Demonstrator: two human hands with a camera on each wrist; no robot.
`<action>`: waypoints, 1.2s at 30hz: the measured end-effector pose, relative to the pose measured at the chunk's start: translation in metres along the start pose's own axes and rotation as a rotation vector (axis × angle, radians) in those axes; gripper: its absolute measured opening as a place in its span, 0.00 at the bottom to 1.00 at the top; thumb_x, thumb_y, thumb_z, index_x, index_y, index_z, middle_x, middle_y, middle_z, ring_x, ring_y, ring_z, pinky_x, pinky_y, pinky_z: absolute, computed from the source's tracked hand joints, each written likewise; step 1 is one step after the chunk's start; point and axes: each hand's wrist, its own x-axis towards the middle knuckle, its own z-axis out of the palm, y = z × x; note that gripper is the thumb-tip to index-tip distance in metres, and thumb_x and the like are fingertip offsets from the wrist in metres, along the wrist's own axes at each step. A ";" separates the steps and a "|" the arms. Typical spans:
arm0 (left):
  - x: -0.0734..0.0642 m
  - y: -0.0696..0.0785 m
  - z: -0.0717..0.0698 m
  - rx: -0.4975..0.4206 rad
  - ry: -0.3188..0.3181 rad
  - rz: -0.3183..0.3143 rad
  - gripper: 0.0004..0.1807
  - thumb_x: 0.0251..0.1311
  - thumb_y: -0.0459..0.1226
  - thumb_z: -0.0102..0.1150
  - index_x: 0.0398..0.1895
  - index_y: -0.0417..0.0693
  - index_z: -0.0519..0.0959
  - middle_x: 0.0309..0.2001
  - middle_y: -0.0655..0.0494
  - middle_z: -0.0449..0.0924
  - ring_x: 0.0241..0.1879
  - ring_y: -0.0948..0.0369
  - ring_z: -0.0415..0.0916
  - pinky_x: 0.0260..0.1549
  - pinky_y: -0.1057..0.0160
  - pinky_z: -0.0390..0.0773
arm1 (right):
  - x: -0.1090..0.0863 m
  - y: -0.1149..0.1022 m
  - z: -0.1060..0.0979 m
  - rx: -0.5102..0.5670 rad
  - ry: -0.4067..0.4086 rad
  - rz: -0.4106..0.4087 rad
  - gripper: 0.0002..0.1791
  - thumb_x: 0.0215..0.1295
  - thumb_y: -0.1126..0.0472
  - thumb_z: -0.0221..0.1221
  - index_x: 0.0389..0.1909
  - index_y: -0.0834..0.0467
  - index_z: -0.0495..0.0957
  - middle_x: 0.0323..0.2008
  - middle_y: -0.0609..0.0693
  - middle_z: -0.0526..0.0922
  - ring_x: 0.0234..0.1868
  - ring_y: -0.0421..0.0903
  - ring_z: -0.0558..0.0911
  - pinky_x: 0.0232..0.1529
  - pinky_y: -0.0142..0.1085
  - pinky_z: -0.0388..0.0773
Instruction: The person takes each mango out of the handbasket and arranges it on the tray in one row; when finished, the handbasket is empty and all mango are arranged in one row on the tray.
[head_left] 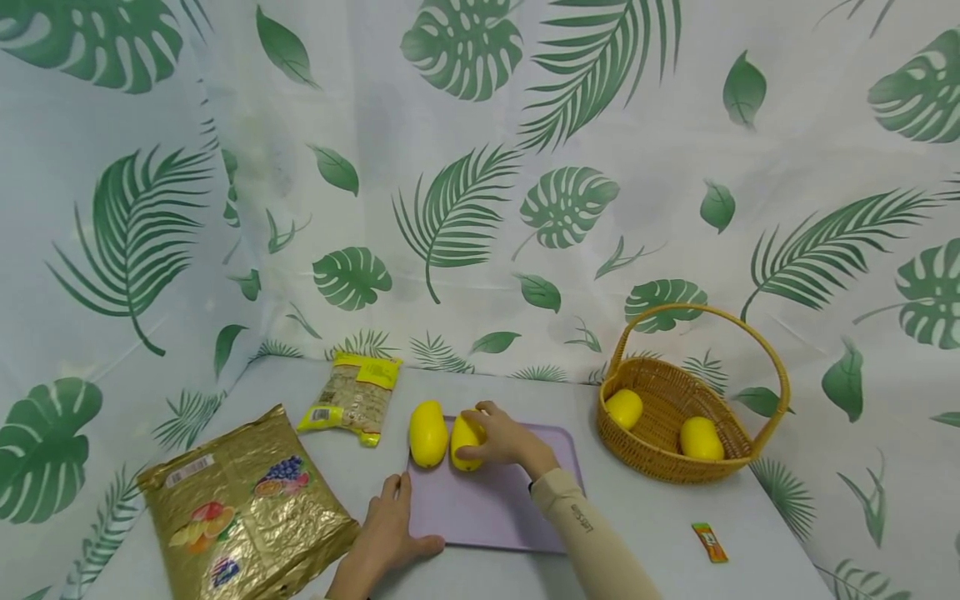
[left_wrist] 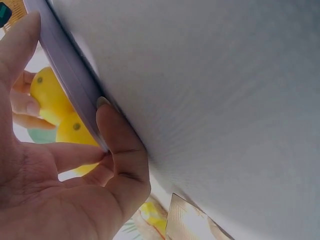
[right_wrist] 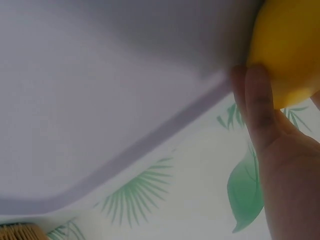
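Note:
A flat purple tray [head_left: 495,521] lies on the table, and two smooth, oval yellow fruits are at its far left corner. My left hand [head_left: 392,533] grips the tray's left front corner; in the left wrist view its thumb and fingers [left_wrist: 122,145] hold the rim from both sides. My right hand [head_left: 504,437] holds the right-hand yellow fruit [head_left: 465,442], thumb on the near side and fingers over the far side. Just left of it stands the other yellow fruit [head_left: 428,435], apart from both hands. The right wrist view shows the held fruit [right_wrist: 290,50] beside the tray's rim.
On the right, a wicker basket [head_left: 652,462] with a tall handle contains two more yellow fruits [head_left: 701,439]. A small orange-and-green packet [head_left: 709,542] lies in front of it. At the left are a large gold bag [head_left: 255,508] and a clear-and-yellow bag [head_left: 356,396]. Leaf-printed curtains border the table.

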 end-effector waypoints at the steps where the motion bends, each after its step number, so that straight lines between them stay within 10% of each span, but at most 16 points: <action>1: 0.000 0.000 0.000 -0.001 -0.002 0.000 0.64 0.40 0.55 0.80 0.72 0.24 0.59 0.68 0.29 0.62 0.54 0.32 0.72 0.55 0.35 0.76 | 0.000 0.000 0.000 -0.004 0.000 -0.001 0.41 0.59 0.40 0.67 0.71 0.50 0.69 0.73 0.62 0.63 0.68 0.62 0.71 0.66 0.61 0.72; 36: -0.005 0.002 -0.002 -0.005 0.014 0.009 0.64 0.40 0.54 0.81 0.72 0.23 0.58 0.67 0.28 0.62 0.55 0.31 0.71 0.57 0.36 0.76 | -0.041 0.038 -0.036 -0.027 0.120 0.068 0.42 0.65 0.37 0.60 0.75 0.53 0.64 0.75 0.63 0.62 0.71 0.64 0.69 0.68 0.61 0.69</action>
